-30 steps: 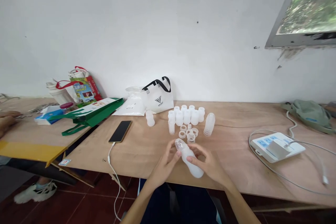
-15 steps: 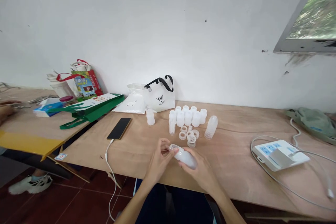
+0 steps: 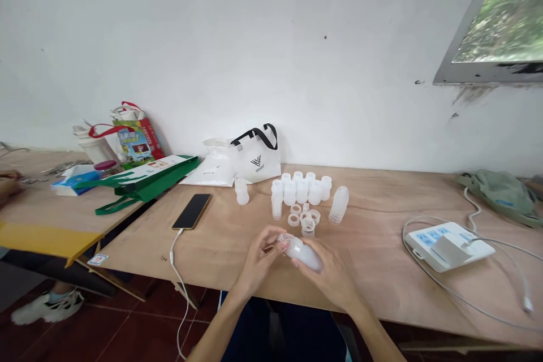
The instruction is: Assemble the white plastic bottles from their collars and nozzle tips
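OK, bottle [image 3: 310,259] slants far-L to near-R. L hand [image 3: 259,253] pinching clear end, R hand [image 3: 331,272] wrapped round body.

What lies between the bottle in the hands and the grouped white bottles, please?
In the head view, translucent rings lie on the table between the held bottle and the white bottles.

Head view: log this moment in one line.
left hand: on clear tip of bottle; right hand: around its body; bottle: tilted; rings: on table
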The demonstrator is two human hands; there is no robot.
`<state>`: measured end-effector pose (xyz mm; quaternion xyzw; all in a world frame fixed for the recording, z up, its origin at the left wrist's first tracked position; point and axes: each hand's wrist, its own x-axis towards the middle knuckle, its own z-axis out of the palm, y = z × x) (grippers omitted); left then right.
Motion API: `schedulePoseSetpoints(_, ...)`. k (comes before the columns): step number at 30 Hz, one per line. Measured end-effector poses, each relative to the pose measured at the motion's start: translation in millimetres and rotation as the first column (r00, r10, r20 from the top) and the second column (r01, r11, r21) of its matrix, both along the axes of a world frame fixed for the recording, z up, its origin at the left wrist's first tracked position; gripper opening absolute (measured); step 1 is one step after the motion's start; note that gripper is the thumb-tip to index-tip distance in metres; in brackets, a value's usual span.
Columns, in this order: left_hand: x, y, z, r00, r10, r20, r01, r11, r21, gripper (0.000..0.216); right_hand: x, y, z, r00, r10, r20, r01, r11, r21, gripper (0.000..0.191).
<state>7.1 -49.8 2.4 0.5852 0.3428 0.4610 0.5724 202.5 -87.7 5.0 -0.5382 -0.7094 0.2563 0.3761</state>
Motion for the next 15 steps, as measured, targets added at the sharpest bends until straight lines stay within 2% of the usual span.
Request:
schedulePoseSetpoints(4,9.7,0.5,17.3,0.999,-0.052,-0.008,0.053,0.998,0.043,0.031,18.6,-2.1,9.9,0.987,0.059,-0.148,-0.081,0.986,-0.144,0.034)
schedulePoseSetpoints(6,18.1,1.6,24.5,0.997,-0.074,0.006,0.073,0.995,0.069,0.03,29.1,-1.9,12.1,0.987,0.07,-0.145,-0.09,0.986,-0.139,0.035)
schedulePoseSetpoints(9,34.3,3.8,32.1,0.997,-0.07,0.029,0.067,0.995,0.077,0.031,41.8,-0.5,12.1,0.999,0.02,-0.031,-0.02,1.0,0.012,0.029)
schedulePoseSetpoints(12,51.5,6.7,35.4,0.997,-0.031,0.072,0.029,0.999,0.025,0.042,50.3,1.3,10.7,0.991,-0.087,0.099,0.064,0.975,0.214,0.026)
schedulePoseSetpoints(15,66.7,11.1,36.1,0.993,-0.011,0.117,0.009,1.0,0.011,0.048,55.4,2.2,11.6,0.983,-0.152,0.1,0.121,0.955,0.269,0.027)
